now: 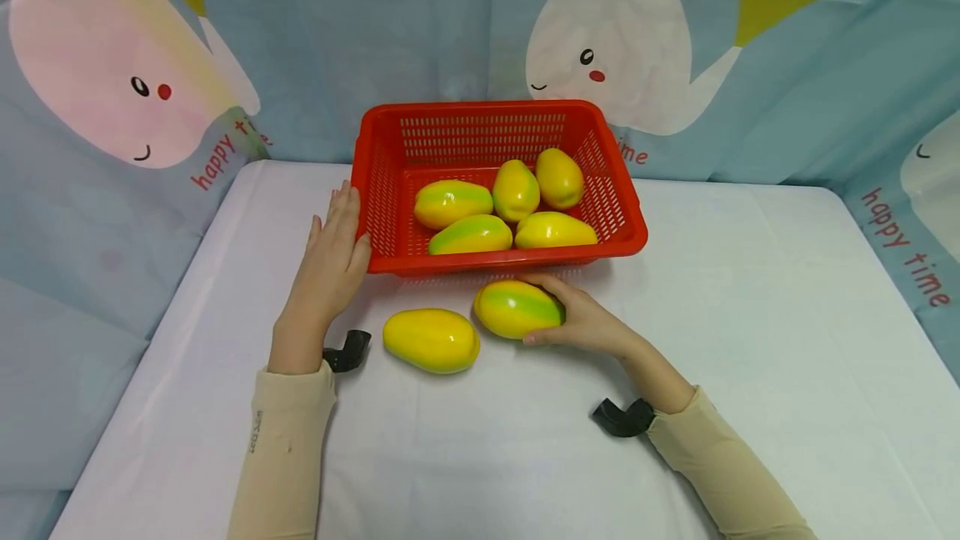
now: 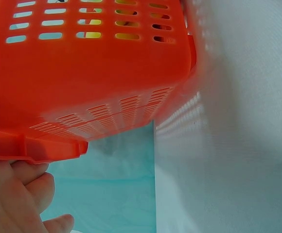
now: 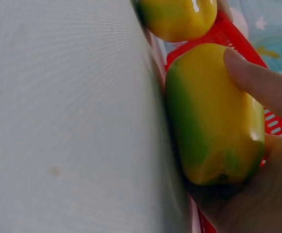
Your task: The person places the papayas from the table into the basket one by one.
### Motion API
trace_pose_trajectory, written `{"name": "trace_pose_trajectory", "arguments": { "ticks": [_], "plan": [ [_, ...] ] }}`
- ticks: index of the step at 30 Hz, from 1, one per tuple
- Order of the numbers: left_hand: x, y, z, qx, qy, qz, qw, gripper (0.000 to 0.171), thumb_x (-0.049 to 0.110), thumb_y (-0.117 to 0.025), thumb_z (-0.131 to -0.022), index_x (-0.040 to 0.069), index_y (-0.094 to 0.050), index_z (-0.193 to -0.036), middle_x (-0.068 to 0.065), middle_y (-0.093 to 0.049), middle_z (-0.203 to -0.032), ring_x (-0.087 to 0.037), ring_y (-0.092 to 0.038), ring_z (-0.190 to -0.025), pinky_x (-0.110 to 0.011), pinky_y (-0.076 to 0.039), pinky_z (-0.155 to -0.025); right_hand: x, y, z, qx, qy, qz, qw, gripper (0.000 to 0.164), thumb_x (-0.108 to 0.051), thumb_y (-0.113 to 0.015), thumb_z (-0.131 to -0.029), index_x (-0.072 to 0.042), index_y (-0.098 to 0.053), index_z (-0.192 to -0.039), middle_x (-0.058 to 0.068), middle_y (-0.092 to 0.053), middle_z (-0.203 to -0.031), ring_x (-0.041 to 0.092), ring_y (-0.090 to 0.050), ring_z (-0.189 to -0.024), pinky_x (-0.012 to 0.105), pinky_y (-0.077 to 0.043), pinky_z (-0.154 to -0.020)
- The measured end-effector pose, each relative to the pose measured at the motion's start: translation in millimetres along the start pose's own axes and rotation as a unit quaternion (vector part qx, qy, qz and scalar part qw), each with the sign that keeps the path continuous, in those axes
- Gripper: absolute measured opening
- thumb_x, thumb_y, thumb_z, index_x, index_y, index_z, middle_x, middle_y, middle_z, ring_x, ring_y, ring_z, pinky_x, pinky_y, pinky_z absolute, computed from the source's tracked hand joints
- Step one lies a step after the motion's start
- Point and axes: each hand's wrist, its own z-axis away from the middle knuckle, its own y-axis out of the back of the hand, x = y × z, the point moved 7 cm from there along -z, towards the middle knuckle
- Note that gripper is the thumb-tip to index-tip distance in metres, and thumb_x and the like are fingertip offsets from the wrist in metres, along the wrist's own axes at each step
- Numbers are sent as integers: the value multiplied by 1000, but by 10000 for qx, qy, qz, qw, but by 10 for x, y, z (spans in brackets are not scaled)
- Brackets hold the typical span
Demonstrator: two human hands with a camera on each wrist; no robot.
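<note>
A red plastic basket [image 1: 495, 263] stands at the far middle of the table with several yellow-green papayas [image 1: 452, 204] inside. My left hand [image 1: 330, 257] lies along the basket's left side, fingers straight; in the left wrist view its fingers [image 2: 39, 187] touch the underside of the rim. With thumb and fingers around its right end, my right hand [image 1: 581, 319] grips a papaya [image 1: 517, 309] just in front of the basket. In the right wrist view the thumb [image 3: 257, 82] lies across this papaya, which is close to the tabletop. Another papaya [image 1: 431, 341] lies on the table to its left.
A white cloth covers the table [image 1: 750, 315]. Behind it hangs a blue curtain [image 1: 420, 23] printed with whales. Black curved pieces [image 1: 624, 417] stick out at both wrists, by the beige sleeves [image 1: 281, 448].
</note>
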Motion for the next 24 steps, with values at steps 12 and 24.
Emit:
{"name": "trace_pose_trajectory", "arguments": {
  "ticks": [12, 24],
  "plan": [
    [6, 3, 3, 31, 9, 6, 10000, 60, 23, -32, -98, 2, -12, -150, -12, -10, -157, -24, -5, -144, -53, -3, -113, -32, 29, 16, 176, 95, -78, 9998, 75, -28, -81, -74, -15, -45, -138, 2, -51, -134, 21, -47, -117, 46, -34, -104],
    [5, 5, 6, 28, 32, 9, 10000, 61, 23, -33, -97, 2, -12, -151, -12, -9, -157, -25, -5, -144, -51, -1, -113, -125, 60, 58, 151, 168, -171, 9996, 73, -26, -81, -73, -17, -46, -137, 1, -52, -131, 21, -48, -112, 46, -37, -101]
  ]
}}
